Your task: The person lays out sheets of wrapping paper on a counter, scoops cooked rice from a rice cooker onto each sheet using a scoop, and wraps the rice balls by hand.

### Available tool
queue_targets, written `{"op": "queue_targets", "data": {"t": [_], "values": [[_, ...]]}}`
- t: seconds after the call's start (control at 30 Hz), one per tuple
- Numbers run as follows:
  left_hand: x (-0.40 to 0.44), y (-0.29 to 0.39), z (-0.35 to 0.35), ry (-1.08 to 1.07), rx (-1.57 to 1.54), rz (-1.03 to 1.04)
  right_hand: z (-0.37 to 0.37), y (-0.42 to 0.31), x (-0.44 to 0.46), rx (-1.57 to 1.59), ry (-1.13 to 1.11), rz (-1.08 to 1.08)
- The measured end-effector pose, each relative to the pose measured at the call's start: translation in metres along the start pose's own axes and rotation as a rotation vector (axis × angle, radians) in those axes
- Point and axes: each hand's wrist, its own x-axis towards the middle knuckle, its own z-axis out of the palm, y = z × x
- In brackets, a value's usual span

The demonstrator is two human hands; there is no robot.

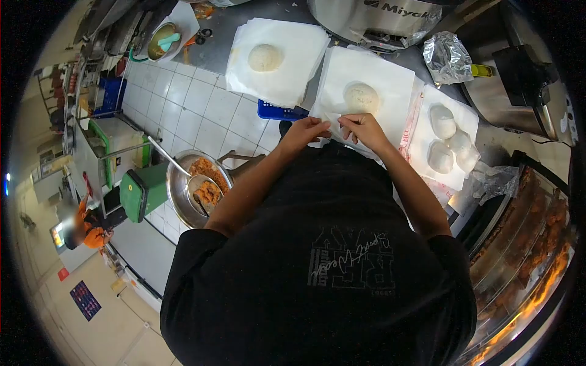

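My left hand pinches the near left corner of the white paper sheets. Close beside it, my right hand also has its fingers pinched at the near edge of the paper. A rounded mound of rice rests on this stack, just beyond my right hand. On another paper stack to the left lies a second rice mound. Several wrapped white portions sit on paper at the right.
Beyond the papers stands a metal rice cooker. Crumpled foil lies right of it. A steel bowl with orange-brown food and a ladle is at left. A display case of fried food stands right. A person is far left.
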Motion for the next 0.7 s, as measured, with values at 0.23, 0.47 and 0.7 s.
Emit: {"op": "queue_targets", "data": {"t": [0.23,0.47,0.7], "values": [[0.009,-0.004,0.005,0.032,0.124,0.070,0.007,0.016,0.000,0.140,-0.049,-0.035],[0.012,-0.012,0.005,0.040,-0.011,0.065,0.006,0.011,-0.005,0.137,-0.077,-0.004],[0.016,-0.020,0.000,0.011,-0.059,0.041,0.006,0.018,-0.002,0.115,-0.103,-0.048]]}}
